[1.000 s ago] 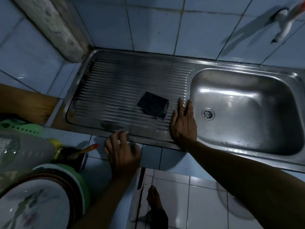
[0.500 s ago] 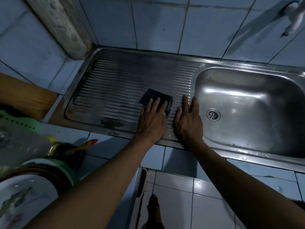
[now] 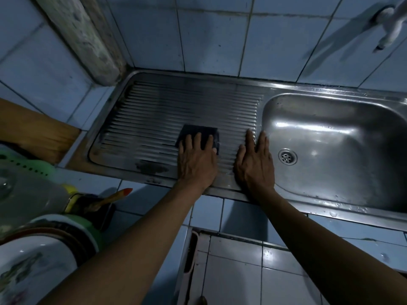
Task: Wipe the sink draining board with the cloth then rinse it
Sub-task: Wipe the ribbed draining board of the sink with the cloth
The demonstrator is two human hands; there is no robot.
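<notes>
— Where are we now with the cloth (image 3: 199, 134)?

— A second ago our left hand (image 3: 196, 162) rested at the counter (image 3: 94, 179) edge and the cloth lay alone on the ridges. Now the hand has come onto it: the left fingers (image 3: 198, 139) lie straight and flat across its near half, pressing it down, not curled round it. We judge the wiping is only starting.

— And the other hand?

— Our right hand (image 3: 255, 166) has stayed put, fingers straight and spread, palm down on the draining board (image 3: 154, 115) just right of the cloth, its fingertips at the lip of the sink bowl (image 3: 343, 137). It looks like a brace.

— What are we working with?

— The cloth is a dark, flat square, thin, its far edge showing beyond our fingertips. The board is dull stainless steel pressed into long parallel ridges, with a dark stain (image 3: 152, 167) left of our left fingers, near the front rim. The bowl is smooth and shiny, with a round drain (image 3: 287, 156) right of our right fingers. The white tap (image 3: 394, 23) sits high on the tiled wall, for the rinse later.
</notes>
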